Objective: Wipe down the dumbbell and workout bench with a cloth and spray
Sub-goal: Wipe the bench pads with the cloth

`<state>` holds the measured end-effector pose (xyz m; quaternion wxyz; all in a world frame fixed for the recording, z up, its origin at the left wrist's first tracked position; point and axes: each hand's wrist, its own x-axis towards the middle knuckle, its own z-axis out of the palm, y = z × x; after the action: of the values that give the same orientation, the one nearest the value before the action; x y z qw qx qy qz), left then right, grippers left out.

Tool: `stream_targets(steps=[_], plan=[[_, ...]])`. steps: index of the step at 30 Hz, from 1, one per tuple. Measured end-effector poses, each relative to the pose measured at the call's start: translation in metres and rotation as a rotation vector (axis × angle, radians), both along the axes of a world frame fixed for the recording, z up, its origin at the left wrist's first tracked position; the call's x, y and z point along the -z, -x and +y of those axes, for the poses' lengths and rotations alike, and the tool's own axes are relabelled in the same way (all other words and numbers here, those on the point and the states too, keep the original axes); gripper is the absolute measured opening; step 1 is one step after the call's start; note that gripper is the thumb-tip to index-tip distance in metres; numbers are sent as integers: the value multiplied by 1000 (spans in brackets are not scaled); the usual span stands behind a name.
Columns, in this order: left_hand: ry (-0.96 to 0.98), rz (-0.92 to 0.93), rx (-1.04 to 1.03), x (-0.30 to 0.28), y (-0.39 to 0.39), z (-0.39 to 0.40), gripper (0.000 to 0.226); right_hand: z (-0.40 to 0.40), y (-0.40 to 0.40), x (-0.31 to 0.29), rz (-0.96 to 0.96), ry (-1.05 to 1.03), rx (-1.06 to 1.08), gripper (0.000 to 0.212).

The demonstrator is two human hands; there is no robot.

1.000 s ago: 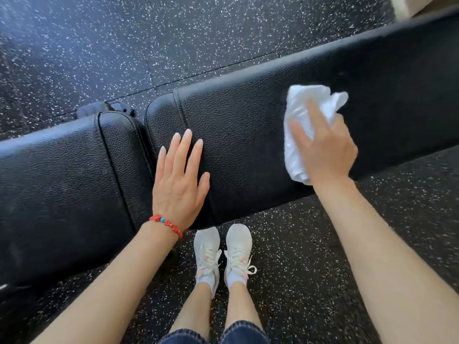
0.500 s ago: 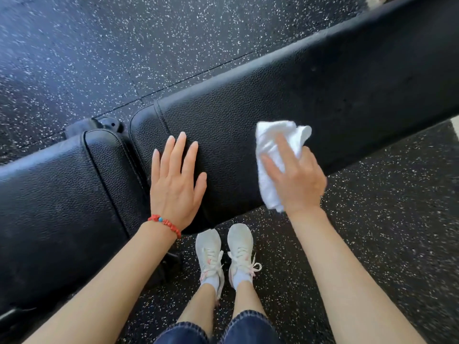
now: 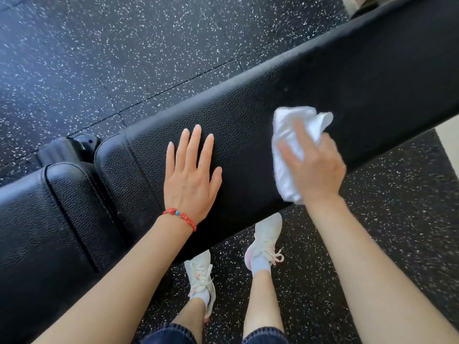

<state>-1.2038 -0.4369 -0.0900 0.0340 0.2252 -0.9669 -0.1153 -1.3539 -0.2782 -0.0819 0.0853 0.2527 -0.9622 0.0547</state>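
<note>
Left hand (image 3: 191,180): laid flat, palm down, on the bench (image 3: 248,125), fingers straight and slightly spread, holding nothing. A red bracelet (image 3: 180,217) with one blue bead circles its wrist, which sits at the near edge of the bench.

Right hand (image 3: 314,170): on the same long pad of the bench, farther from the pad gap than the left hand and apart from it. It presses a white cloth (image 3: 293,135) against the pad; the fingers lie over the cloth, and the hand is blurred, so whether they curl round the fabric or only press it cannot be told. The crumpled cloth shows beyond the fingertips and along the thumb side of the hand, reaching down to the near edge of the bench.

Bench: black, pebbled upholstery, running diagonally through the head view. It is made of two pads; a narrow gap (image 3: 95,160) with stitched, rounded ends separates the long pad under both hands from a second pad (image 3: 37,232) on the far side of the left hand. A black frame part (image 3: 67,148) shows at the far end of that gap.

Below the near edge of the bench: two white shoes (image 3: 201,276) with pink marks, bare lower legs and dark blue denim hems (image 3: 264,336). The floor (image 3: 111,58) all round the bench is black rubber with white flecks, laid in tiles with visible seams.
</note>
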Motion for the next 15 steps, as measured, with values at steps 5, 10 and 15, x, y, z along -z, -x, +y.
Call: stream_targets(steps=[5, 10, 15], plan=[[-3, -8, -26, -2, 1, 1, 55, -21, 31, -10, -232, 29, 232, 49], [-32, 20, -59, -11, 22, 13, 54, -33, -11, 5, -33, 33, -280, 42], [5, -18, -68, -7, 45, 9, 55, -27, 71, 1, 70, -2, -186, 39]])
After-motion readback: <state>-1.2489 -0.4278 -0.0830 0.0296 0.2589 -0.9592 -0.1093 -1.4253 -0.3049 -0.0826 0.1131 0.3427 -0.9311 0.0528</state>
